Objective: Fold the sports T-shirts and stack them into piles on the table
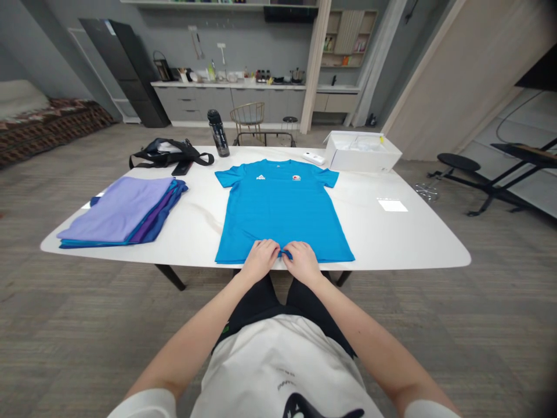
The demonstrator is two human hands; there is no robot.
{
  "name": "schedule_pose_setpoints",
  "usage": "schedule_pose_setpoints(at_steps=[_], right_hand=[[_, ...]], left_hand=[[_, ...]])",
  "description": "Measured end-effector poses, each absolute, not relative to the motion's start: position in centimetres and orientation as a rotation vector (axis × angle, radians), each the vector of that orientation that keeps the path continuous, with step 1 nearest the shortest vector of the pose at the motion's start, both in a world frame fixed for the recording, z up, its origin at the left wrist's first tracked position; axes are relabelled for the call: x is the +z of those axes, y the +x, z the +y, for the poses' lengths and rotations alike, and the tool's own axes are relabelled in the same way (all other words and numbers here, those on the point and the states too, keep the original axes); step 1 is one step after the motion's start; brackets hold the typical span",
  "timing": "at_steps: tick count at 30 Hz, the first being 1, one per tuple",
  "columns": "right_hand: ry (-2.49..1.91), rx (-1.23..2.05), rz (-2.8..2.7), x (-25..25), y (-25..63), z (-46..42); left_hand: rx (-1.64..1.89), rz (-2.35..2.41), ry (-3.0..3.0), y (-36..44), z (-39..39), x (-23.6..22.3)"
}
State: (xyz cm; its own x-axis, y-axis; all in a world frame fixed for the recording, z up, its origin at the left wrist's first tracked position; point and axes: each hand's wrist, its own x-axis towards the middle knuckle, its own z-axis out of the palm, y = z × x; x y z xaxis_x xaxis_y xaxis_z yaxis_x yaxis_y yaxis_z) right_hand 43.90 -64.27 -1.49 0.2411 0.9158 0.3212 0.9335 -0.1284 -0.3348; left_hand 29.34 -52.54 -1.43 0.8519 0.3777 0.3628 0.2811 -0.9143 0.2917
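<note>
A blue T-shirt [282,209] lies spread flat, front side up, with its collar away from me and its hem along the table's near edge. Both sleeves point outward. My left hand [262,255] pinches the hem near its middle, and close beside it my right hand [301,258] pinches the same hem. A small bit of cloth is bunched up between my fingertips. To the left is a stack of folded shirts [119,209], lavender on top, with blue and purple layers showing below.
On the white table [404,238] stand a dark water bottle [218,134], a black bag [167,152], a phone [181,168] and an open white box [363,152]. A white remote-like object [314,158] lies near the box. Beyond are a chair [248,116] and a kitchen counter.
</note>
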Motion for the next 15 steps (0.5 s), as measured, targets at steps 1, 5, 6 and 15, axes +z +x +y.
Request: schedule_pose_setpoints(at_steps=[1, 5, 6, 15], right_hand=[[-2.102, -0.080, -1.669, -1.3, 43.8, -64.0], [-2.158, -0.154, -1.655, -0.8, 43.8, -63.3], [-2.153, -0.161, -1.663, -0.8, 43.9, -63.3], [-2.048, -0.199, -1.724, -1.2, 43.8, -63.4]], left_hand=[[0.639, 0.531, 2.794, 29.5, -52.7, -1.3], [0.677, 0.543, 2.811, 29.9, -52.8, -0.9], [0.675, 0.518, 2.827, 30.0, -52.7, -0.7], [0.650, 0.721, 2.950, 30.5, -53.1, -0.4]])
